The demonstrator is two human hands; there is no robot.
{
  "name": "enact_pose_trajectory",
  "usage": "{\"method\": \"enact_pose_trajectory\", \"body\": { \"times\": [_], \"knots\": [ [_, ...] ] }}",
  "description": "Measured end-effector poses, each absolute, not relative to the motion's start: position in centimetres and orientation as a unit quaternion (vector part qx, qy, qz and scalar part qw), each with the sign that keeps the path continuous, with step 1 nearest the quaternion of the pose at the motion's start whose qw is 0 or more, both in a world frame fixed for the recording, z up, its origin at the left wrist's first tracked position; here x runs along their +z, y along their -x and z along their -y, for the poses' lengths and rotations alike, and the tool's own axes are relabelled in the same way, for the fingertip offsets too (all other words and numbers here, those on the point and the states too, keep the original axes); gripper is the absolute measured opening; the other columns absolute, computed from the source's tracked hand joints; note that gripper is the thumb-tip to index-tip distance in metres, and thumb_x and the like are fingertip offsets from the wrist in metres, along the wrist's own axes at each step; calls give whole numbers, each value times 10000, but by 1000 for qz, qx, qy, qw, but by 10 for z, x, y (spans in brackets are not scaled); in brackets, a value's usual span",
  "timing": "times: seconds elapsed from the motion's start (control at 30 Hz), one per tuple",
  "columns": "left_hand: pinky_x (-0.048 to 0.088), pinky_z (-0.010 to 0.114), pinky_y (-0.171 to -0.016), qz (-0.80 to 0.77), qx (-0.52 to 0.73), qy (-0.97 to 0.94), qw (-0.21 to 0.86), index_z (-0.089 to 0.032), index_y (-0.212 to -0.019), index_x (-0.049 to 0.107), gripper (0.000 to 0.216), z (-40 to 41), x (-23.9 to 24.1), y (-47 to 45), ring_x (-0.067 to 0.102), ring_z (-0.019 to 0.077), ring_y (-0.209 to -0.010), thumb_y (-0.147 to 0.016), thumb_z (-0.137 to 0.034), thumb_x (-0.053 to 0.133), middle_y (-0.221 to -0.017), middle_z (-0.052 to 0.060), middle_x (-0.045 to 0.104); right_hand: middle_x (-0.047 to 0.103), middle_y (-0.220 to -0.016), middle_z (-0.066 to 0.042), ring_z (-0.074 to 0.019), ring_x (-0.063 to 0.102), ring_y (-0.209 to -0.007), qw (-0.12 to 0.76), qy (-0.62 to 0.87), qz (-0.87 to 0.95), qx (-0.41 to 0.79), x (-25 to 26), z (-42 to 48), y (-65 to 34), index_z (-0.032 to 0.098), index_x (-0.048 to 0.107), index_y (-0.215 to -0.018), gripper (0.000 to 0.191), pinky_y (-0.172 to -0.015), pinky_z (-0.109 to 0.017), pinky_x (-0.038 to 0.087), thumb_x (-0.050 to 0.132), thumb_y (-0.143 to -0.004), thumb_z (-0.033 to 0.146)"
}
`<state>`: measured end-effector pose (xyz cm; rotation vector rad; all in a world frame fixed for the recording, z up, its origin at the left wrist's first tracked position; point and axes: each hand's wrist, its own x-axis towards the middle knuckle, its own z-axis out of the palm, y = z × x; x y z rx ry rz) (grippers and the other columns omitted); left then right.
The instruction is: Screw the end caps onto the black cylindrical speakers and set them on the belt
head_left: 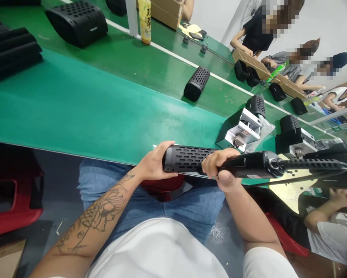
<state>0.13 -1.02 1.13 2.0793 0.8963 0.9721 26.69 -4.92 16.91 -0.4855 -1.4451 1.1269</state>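
Note:
My left hand (156,161) grips the left end of a black perforated housing (183,159), thumb below and fingers over the top. The housing lies on its side at the table's front edge, above my lap. My right hand (224,168) is wrapped round a black electric screwdriver (250,165), held nearly level. Its cord and a hanging loop lead off to the right. The screwdriver's front end points toward the housing's right part; my fingers hide its tip, so I cannot tell whether it touches. Just beyond my right hand stands a white-and-black screw feeder (241,129).
A green worktable (104,104) runs across the view. Other black housings stand at the upper left (77,23) and the middle (197,83). A yellow bottle (145,21) stands by a post. A second feeder (296,143) is at right. Co-workers sit opposite and at lower right.

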Motion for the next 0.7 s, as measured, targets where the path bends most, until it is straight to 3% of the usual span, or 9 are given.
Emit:
{"method": "enact_pose_trajectory", "body": {
  "times": [0.13,0.23,0.43,0.7],
  "knots": [
    [669,667,-1403,-344,371,-801,320,-300,-1872,448,1293,11,8,-1,770,497,-1649,-809,-510,1155,-1808,218,690,638,-577,97,-132,548,-412,602,257,610,448,173,56,-275,294,736,-950,470,-505,-305,612,1026,-1011,657],
    [681,656,-1393,-344,373,-807,302,-305,-1868,417,1280,13,4,-2,777,491,-1644,-827,-474,1143,-1807,216,682,597,-566,110,-139,506,-379,652,302,599,353,185,47,-301,304,754,-989,517,-493,-347,617,973,-1019,771],
    [704,660,-1361,-337,379,-818,271,-298,-1880,379,1322,15,0,-6,784,502,-1627,-816,-428,1152,-1781,230,679,632,-603,91,-147,615,-446,747,468,469,61,189,-29,-391,268,707,-911,384,-495,-313,572,975,-969,536],
    [715,672,-1353,-348,379,-812,274,-304,-1927,353,1427,14,-5,-5,790,506,-1618,-780,-449,1188,-1801,229,668,602,-595,119,-123,596,-441,717,489,487,98,157,-46,-436,317,608,-894,523,-507,-294,582,916,-1025,719]
  ]
}}
